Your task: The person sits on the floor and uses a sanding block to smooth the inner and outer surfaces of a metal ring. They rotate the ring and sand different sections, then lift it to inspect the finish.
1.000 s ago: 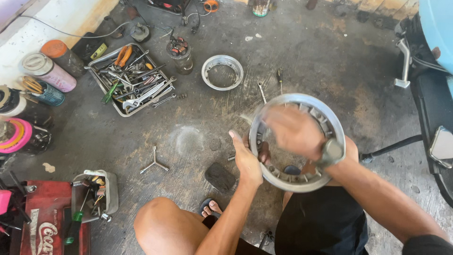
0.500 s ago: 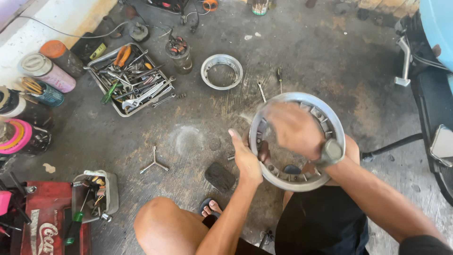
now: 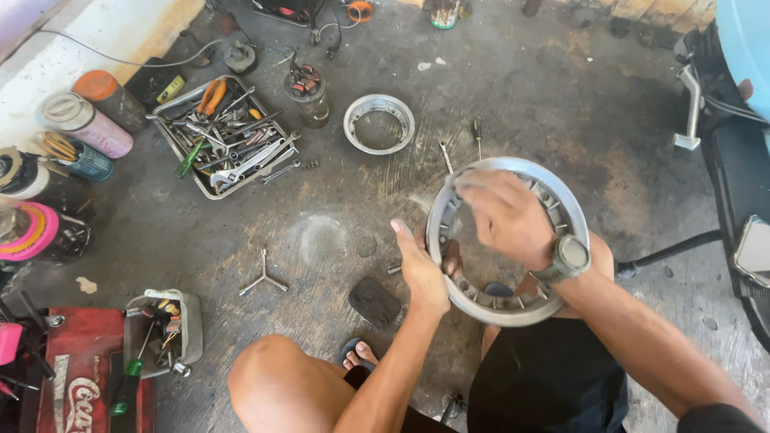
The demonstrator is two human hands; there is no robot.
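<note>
A large silver metal ring with ribs along its inner wall [image 3: 561, 200] is held upright-tilted above the concrete floor, in front of my knees. My left hand [image 3: 421, 269] grips its left edge, thumb up. My right hand [image 3: 505, 216], with a wristwatch on the wrist, lies across the ring's opening, fingers spread and blurred; whether it holds anything is unclear. Below the ring my sandalled foot [image 3: 358, 353] shows between my bare knees.
A smaller metal ring [image 3: 378, 122] lies on the floor further away. A metal tray of wrenches and pliers [image 3: 228, 140] sits at upper left, near cans and jars. A three-armed wrench [image 3: 263, 277], a dark pad [image 3: 374, 301], a red box [image 3: 72, 377] and a scooter [image 3: 738, 160] surround me.
My right hand has shifted slightly over the ring's opening; the ring and left hand stay almost where they were.
</note>
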